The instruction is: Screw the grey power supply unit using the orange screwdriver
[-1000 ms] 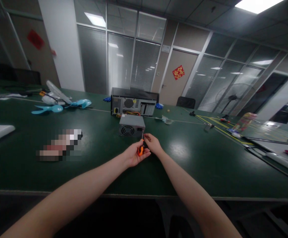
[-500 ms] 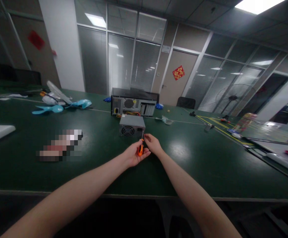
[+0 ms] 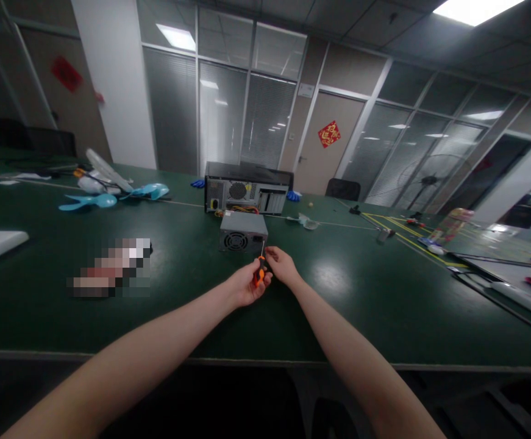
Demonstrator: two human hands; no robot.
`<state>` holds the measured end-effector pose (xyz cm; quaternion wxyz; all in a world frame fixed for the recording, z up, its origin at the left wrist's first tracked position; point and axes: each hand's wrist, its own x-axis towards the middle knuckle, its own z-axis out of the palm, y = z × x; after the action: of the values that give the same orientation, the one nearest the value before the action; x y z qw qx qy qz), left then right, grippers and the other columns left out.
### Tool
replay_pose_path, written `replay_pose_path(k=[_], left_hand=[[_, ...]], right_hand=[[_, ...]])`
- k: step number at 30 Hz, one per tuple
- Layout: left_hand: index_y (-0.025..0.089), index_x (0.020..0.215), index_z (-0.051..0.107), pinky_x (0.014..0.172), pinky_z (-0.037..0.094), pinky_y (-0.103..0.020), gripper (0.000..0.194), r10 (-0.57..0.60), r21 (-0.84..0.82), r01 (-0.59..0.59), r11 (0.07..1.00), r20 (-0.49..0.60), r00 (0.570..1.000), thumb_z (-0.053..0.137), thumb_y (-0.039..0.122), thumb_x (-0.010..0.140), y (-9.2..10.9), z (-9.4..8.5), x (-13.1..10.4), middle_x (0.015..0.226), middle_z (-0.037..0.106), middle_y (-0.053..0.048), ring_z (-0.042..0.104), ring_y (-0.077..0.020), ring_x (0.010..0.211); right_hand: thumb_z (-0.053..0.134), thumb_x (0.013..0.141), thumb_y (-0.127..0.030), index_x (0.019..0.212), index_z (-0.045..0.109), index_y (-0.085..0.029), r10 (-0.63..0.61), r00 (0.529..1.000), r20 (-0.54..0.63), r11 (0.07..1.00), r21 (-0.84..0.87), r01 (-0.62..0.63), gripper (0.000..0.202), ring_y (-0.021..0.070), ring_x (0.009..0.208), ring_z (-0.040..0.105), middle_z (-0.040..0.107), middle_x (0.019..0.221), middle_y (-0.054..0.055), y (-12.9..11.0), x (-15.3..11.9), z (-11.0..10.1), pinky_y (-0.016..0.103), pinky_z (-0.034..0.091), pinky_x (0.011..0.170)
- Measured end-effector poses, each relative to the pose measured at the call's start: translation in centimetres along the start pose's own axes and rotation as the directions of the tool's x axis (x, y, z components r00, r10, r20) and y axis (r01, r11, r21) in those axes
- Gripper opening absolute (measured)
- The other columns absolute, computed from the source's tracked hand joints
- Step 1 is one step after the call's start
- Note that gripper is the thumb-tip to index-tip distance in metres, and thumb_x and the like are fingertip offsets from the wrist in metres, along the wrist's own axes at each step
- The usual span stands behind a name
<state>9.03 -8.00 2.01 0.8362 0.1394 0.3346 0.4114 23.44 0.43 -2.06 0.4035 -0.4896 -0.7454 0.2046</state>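
A worker's left hand [image 3: 245, 288] grips an orange-and-black screwdriver [image 3: 260, 274], its shaft rising to the lower right corner of a metal power supply unit [image 3: 250, 223] on a green table [image 3: 178, 329]. The right hand [image 3: 282, 264] is bent in beside the shaft, fingertips bunched; whether they pinch anything cannot be told. The unit sits outside the computer case [image 3: 272, 178], just in front of it, with coloured cables [image 3: 247, 209] between them. Its housing looks closed, suggesting the screwdriver work is unfinished; any loosened screw is too small to see. Compared with half a second earlier, the left fingers curl more closely around the handle, while the unit has not moved.
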Motion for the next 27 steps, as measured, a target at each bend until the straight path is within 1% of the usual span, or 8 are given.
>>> replay_pose_path(k=[3,6,10,14,18,20,24,27], left_hand=[[0.010,0.079,0.049,0.034,0.042,-0.011,0.023,-0.033,0.029,0.033,0.999,0.021,0.999,0.052,0.033,0.081,0.05,0.02,-0.07,0.066,0.053,-0.005,0.053,-0.0063,0.048],[0.010,0.079,0.049,0.038,0.045,-0.012,0.018,-0.020,0.026,0.019,0.999,0.013,1.000,0.048,0.027,0.084,-0.08,0.16,-0.14,0.066,0.053,-0.005,0.054,-0.0070,0.050],[0.009,0.083,0.050,0.044,0.050,-0.017,0.024,0.012,-0.025,-0.011,1.000,0.025,1.000,0.037,0.028,0.088,-0.34,0.36,-0.14,0.071,0.057,-0.009,0.058,-0.0099,0.054],[0.007,0.087,0.052,0.048,0.053,-0.020,0.025,0.032,-0.009,-0.032,0.999,0.011,0.999,0.036,0.026,0.088,-0.34,0.44,-0.18,0.071,0.059,-0.010,0.060,-0.0113,0.054],[0.002,0.090,0.054,0.055,0.055,-0.025,0.029,0.030,-0.004,-0.030,1.000,0.038,0.999,0.034,0.022,0.088,-0.21,0.40,-0.32,0.072,0.060,-0.013,0.062,-0.0139,0.058],[0.002,0.090,0.054,0.057,0.056,-0.026,0.025,0.032,-0.011,-0.031,0.999,0.035,0.999,0.037,0.021,0.087,-0.27,0.34,-0.33,0.072,0.060,-0.013,0.062,-0.0146,0.061],[0.005,0.086,0.052,0.060,0.056,-0.025,0.012,0.066,0.001,-0.066,0.998,0.003,0.998,0.049,0.016,0.082,-0.53,0.32,-0.31,0.069,0.058,-0.009,0.062,-0.0128,0.061],[0.007,0.085,0.052,0.059,0.056,-0.025,0.013,0.079,0.006,-0.079,0.997,-0.003,0.997,0.051,0.019,0.081,-0.50,0.27,-0.28,0.068,0.058,-0.008,0.062,-0.0127,0.061]], right_hand=[[0.046,0.081,-0.030,0.102,0.057,-0.020,-0.001,1.000,-0.003,1.000,0.007,0.001,0.025,0.0132,0.088,0.060,0.061,0.103,0.005,-0.03,0.04,0.00,0.029,0.046,0.083],[0.046,0.081,-0.030,0.102,0.057,-0.020,-0.004,1.000,-0.007,1.000,0.004,0.004,0.026,0.0134,0.089,0.060,0.061,0.103,0.005,-0.03,0.08,0.02,0.029,0.046,0.083],[0.046,0.081,-0.029,0.103,0.057,-0.021,0.001,1.000,-0.001,1.000,0.008,-0.001,0.025,0.0132,0.088,0.060,0.062,0.103,0.005,0.05,0.10,0.10,0.029,0.047,0.082],[0.046,0.081,-0.030,0.103,0.057,-0.021,0.001,1.000,-0.008,1.000,0.005,-0.001,0.026,0.0136,0.088,0.060,0.062,0.102,0.004,0.28,0.18,0.16,0.030,0.047,0.082],[0.047,0.081,-0.030,0.103,0.057,-0.021,0.007,1.000,0.003,1.000,0.010,-0.007,0.026,0.0136,0.086,0.060,0.062,0.101,0.004,0.40,0.26,0.13,0.029,0.047,0.081],[0.047,0.081,-0.030,0.103,0.057,-0.021,0.008,1.000,0.004,1.000,0.017,-0.008,0.026,0.0134,0.087,0.060,0.062,0.102,0.004,0.31,0.21,0.10,0.029,0.047,0.081],[0.046,0.081,-0.030,0.103,0.057,-0.021,0.010,1.000,-0.001,1.000,0.016,-0.010,0.026,0.0133,0.089,0.060,0.061,0.103,0.004,-0.01,0.01,0.02,0.029,0.046,0.082],[0.046,0.081,-0.031,0.103,0.057,-0.021,0.007,1.000,0.002,1.000,0.005,-0.007,0.026,0.0133,0.087,0.060,0.061,0.103,0.004,-0.17,-0.05,-0.07,0.028,0.047,0.081]])
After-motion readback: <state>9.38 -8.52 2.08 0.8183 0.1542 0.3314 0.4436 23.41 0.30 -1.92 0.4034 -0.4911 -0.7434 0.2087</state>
